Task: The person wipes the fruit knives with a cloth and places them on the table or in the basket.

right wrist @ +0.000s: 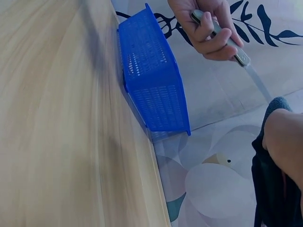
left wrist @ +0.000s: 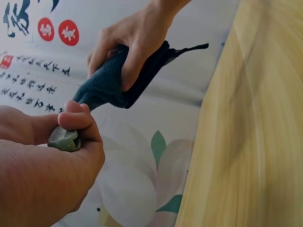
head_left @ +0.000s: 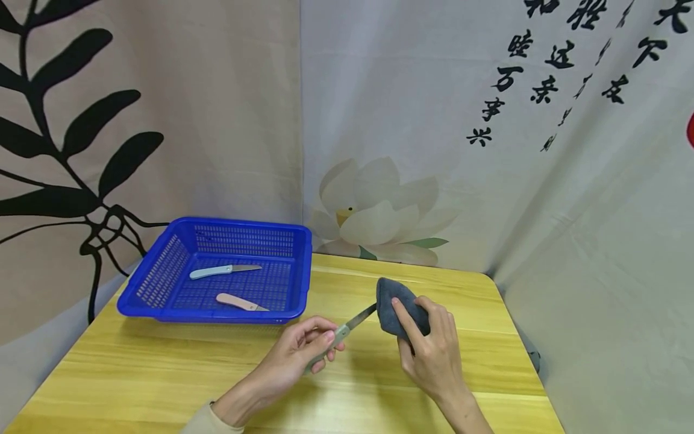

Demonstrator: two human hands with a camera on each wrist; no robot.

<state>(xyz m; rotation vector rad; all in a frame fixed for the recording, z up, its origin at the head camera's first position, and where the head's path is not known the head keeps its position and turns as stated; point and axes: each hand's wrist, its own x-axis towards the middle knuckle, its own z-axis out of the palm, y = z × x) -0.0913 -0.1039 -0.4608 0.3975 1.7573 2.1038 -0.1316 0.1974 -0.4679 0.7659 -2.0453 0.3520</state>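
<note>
My left hand [head_left: 303, 349] grips the pale green handle of a folding knife [head_left: 343, 333], its blade unfolded and pointing up to the right. In the right wrist view the fingers curl round that handle [right wrist: 220, 33]. A dark blue-grey cloth [head_left: 398, 304] is in my right hand [head_left: 434, 349], pinched between thumb and fingers. The blade's tip end meets the cloth's left edge and is hidden there. In the left wrist view the cloth [left wrist: 106, 82] is folded, with a thin strap trailing from it. Both hands are above the table.
A blue plastic basket [head_left: 217, 316] stands at the table's back left. Inside lie a light blue-handled knife [head_left: 217, 271] and a pink-handled knife [head_left: 238, 301], both unfolded. The wooden table [head_left: 488, 361] ends at printed curtains [head_left: 390, 120] behind and to the sides.
</note>
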